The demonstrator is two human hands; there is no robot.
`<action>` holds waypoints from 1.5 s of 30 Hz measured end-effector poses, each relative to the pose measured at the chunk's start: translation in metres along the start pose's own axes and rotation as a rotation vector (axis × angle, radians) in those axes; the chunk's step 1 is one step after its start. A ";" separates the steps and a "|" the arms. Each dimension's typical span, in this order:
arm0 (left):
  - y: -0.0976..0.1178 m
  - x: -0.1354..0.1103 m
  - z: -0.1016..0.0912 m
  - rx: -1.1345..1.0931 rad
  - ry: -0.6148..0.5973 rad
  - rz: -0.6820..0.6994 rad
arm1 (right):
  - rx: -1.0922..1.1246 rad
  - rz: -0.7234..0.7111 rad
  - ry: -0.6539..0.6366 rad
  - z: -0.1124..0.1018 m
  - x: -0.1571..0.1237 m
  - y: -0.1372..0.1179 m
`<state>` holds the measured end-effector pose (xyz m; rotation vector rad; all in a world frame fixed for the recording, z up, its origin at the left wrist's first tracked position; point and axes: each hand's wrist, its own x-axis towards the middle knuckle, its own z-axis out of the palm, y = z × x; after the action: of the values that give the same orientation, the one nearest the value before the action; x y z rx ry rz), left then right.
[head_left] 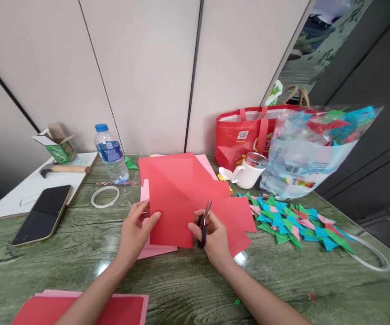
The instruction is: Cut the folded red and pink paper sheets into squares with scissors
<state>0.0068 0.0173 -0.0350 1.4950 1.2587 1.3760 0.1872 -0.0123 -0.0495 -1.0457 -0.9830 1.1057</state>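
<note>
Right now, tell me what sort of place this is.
Likely an office room used for paper crafts: a green table against plain wall panels, the right hand holding scissors to a red sheet, and a pile of folded paper pieces beside a plastic bag.

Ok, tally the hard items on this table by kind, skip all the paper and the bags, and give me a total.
Scissors, in the right hand: 1
Water bottle: 1
Phone: 1
Hammer: 1
Mug: 1
Small carton: 1
Tape rings: 2, one by the bottle, one at the right edge
Total: 8
</note>
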 end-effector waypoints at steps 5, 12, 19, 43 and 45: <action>-0.002 0.002 -0.002 -0.068 0.029 -0.134 | 0.010 -0.008 -0.015 0.000 0.001 -0.001; 0.006 -0.001 -0.001 -0.198 -0.128 -0.225 | -0.004 -0.030 -0.045 0.000 -0.002 -0.003; 0.013 -0.007 -0.004 -0.397 -0.325 -0.261 | 0.250 0.028 -0.066 -0.001 0.002 -0.004; 0.017 0.005 -0.011 -0.484 -0.214 -0.518 | 0.133 -0.079 0.435 -0.033 0.034 -0.012; 0.015 0.008 -0.014 -0.461 -0.172 -0.487 | 0.113 -0.096 0.454 -0.038 0.038 -0.014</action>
<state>-0.0046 0.0198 -0.0166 0.8934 1.0190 1.0872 0.2331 0.0171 -0.0405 -1.0835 -0.5934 0.7865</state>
